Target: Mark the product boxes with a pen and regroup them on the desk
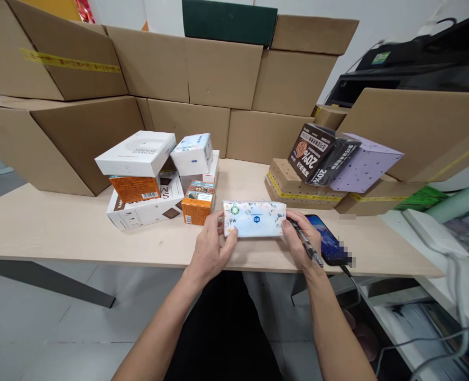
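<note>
Tissue pack: the printed tissue pack (258, 225) is level between both hands, over the front part of the surface (158, 246); from where I stand, I cannot tell whether its underside touches down.
Left hand: the left hand (212, 241) is closed on the pack's left end, thumb on the lower corner of the printed face, fingers partly hidden at the end.
Right hand: the right hand (297, 246) is closed on the pack's right end, thumb at the lower edge; it also retains a pen (309, 246), slanting across the hand.
Grip pressure: apply light, equal force at both ends; the wrapper looks soft and would probably crease under a hard pinch.
Alignment: hold the long edges parallel to the front of the surface, with the printed face toward the person.
Pen control: secure the pen against the fingers and direct its ends away from the wrapper, which it could mark or puncture.
Left clearance: allow room for the orange box (198, 207), just beside the left fingers.
Right clearance: keep the right wrist off the phone (325, 241) and its cable (351, 278); a snag there could pull the phone off the edge.
</note>
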Available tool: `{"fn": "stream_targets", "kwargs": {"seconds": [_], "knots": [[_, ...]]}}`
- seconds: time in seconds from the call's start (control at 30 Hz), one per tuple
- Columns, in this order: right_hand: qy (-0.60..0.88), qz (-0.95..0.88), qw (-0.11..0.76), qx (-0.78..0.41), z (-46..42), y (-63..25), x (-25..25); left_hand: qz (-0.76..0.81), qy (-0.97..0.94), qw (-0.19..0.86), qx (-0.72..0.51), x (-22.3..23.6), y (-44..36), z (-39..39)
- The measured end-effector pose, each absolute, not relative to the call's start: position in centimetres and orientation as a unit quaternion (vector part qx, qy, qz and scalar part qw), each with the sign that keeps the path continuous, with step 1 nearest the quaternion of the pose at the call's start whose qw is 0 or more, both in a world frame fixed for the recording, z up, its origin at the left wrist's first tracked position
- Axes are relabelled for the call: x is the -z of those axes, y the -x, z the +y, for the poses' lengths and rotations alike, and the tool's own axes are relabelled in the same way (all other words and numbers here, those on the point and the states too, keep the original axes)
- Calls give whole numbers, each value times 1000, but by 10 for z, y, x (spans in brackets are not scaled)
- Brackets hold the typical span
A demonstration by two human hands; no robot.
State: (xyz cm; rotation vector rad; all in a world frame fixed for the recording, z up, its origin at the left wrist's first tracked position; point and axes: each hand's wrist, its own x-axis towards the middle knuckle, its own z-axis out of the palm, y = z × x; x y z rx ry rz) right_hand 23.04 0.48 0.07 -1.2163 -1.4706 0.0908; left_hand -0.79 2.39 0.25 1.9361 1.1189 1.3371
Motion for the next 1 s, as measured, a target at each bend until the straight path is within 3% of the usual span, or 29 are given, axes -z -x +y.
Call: {"fn": "stream_targets", "kwargs": {"seconds": [0.5,0.8,1.0], "knots": [[520,-615,590,-59,4,-232,4,408,-731,222,-501,2,8,24],[499,-451,730,-121,9,-221,2,425,-772,134,-454,-7,12,19],[521,-399,754,-38,9,-225,3,406,-815,39,-412,-6,10,19]]}}
